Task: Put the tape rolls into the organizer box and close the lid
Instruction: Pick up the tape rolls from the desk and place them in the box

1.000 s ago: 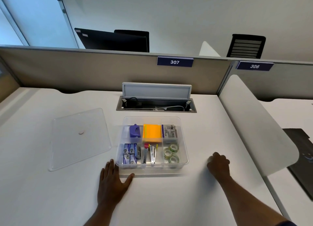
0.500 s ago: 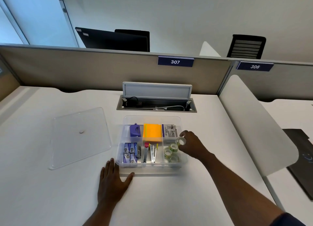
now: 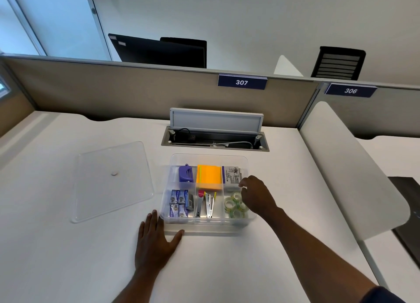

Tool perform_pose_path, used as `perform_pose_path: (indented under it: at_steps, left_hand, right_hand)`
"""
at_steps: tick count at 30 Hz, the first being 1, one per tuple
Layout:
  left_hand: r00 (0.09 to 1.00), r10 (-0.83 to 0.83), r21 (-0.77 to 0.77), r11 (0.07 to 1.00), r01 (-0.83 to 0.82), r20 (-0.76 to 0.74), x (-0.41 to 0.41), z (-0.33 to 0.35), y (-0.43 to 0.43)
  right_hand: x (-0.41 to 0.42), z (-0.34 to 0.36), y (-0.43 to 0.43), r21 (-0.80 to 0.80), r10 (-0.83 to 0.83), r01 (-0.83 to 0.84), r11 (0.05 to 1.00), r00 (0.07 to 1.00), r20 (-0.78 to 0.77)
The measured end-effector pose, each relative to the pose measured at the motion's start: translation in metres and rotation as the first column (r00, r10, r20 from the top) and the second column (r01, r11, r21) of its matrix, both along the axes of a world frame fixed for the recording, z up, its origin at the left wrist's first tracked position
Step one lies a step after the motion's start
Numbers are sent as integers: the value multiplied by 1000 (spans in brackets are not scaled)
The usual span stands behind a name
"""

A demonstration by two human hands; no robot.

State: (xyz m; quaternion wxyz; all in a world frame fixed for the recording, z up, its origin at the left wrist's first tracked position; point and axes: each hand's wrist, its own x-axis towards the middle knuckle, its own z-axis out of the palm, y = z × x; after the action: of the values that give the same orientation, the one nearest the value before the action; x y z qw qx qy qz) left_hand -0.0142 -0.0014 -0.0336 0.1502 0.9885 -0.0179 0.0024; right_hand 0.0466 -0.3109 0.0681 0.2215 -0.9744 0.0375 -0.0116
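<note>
The clear organizer box (image 3: 209,157) stands open at the middle of the white desk. Several clear tape rolls with green cores (image 3: 234,204) lie in its front right compartment. My right hand (image 3: 255,194) hovers over that compartment's right side, fingers loosely curled, and I see no roll in it. Flat on the desk, my left hand (image 3: 156,241) has its fingers spread, with fingertips and thumb touching the box's front left corner. The clear lid (image 3: 111,180) lies flat on the desk to the left of the box.
The other compartments hold a purple punch (image 3: 186,173), orange sticky notes (image 3: 209,177), a staple packet (image 3: 231,175), small blue boxes (image 3: 179,203) and staple removers (image 3: 205,203). An open cable hatch (image 3: 214,139) sits behind the box. A white divider panel (image 3: 347,166) bounds the desk's right side.
My right hand went from the desk at the right, carried a tape roll over the box, and now hovers above the tape compartment without it. The left hand has stayed put.
</note>
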Motion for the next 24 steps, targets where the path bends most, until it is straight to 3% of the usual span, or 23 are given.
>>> perform_pose_path:
  at_steps: [9, 17, 24]
  left_hand:
    - [1000, 5, -12, 1000, -5, -3, 1, 1, 0]
    - [1000, 3, -9, 1000, -3, 5, 1, -1, 0]
    - [1000, -4, -9, 1000, 4, 10, 1, -2, 0]
  right_hand:
    - [5, -19, 32, -198, 282, -351, 915, 909, -307]
    - [6, -30, 31, -62, 190, -226, 972, 914, -358]
    - [4, -30, 26, -36, 164, -188, 981, 921, -354]
